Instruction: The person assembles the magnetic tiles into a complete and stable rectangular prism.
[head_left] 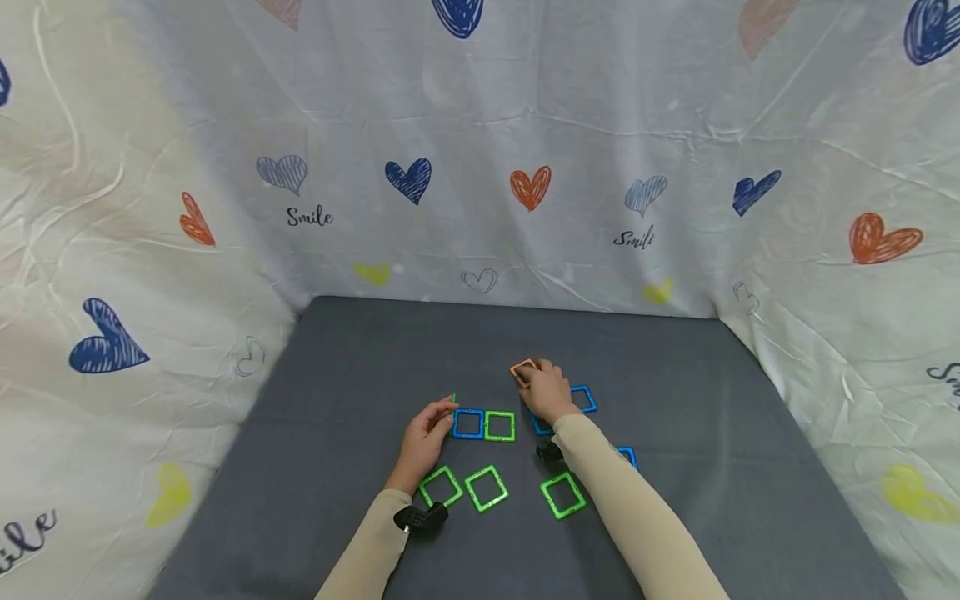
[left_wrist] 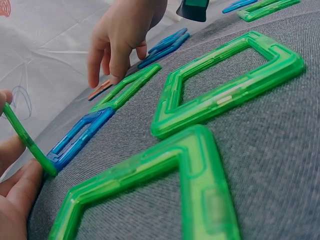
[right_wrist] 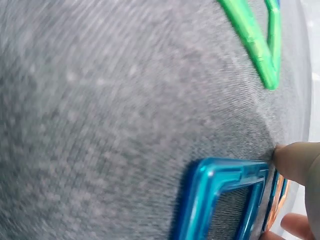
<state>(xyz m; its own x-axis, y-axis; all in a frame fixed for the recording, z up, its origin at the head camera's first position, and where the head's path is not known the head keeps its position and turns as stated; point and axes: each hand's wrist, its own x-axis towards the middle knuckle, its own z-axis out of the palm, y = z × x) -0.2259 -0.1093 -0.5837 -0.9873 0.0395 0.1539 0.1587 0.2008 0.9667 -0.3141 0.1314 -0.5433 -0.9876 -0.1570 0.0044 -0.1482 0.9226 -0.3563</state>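
My left hand (head_left: 422, 446) pinches a green magnetic square tile (left_wrist: 25, 137), an open frame standing on edge. Its lower edge meets the left end of a flat blue square tile (head_left: 468, 424). Against that blue tile's right side lies a flat green square tile (head_left: 500, 426). Farther back, my right hand (head_left: 549, 392) reaches down to an orange square tile (head_left: 522, 372), with thumb and fingers at opposite sides of it in the right wrist view. The hand covers part of the orange tile. Close by that hand is a blue tile (right_wrist: 200, 200), partly hidden by it in the head view.
Nearer my body lie three green square tiles: one by the left wrist (head_left: 441, 486), a middle tile (head_left: 486, 487) and a right tile (head_left: 562, 495). Another blue tile (head_left: 628, 456) shows past the right sleeve. Grey cloth (head_left: 360, 350) covers the table; a heart-printed curtain (head_left: 480, 233) surrounds it.
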